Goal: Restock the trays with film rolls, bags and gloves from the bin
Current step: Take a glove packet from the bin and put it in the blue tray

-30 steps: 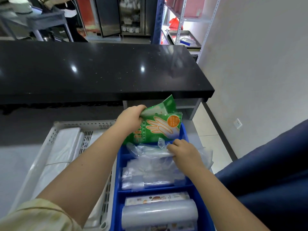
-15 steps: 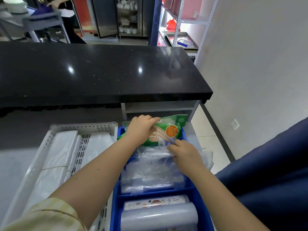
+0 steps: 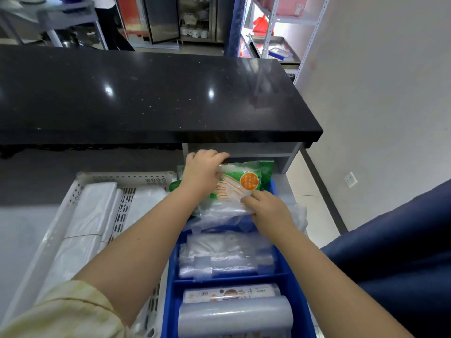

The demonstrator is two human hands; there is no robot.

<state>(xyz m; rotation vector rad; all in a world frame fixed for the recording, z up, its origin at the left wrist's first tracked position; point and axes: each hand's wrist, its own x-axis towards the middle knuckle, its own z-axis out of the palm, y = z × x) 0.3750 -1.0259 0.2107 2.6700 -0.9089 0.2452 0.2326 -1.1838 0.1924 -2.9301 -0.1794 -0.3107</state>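
Left hand (image 3: pixel 202 170) clamps the green glove packet (image 3: pixel 240 182) at the blue tray's (image 3: pixel 170 296) far end. Right hand (image 3: pixel 268 211) pinches clear bags (image 3: pixel 219 213) just below. Film roll (image 3: pixel 235 318) nearest. White basket (image 3: pixel 80 189) abuts left; black counter (image 3: pixel 156 98) overhangs beyond.
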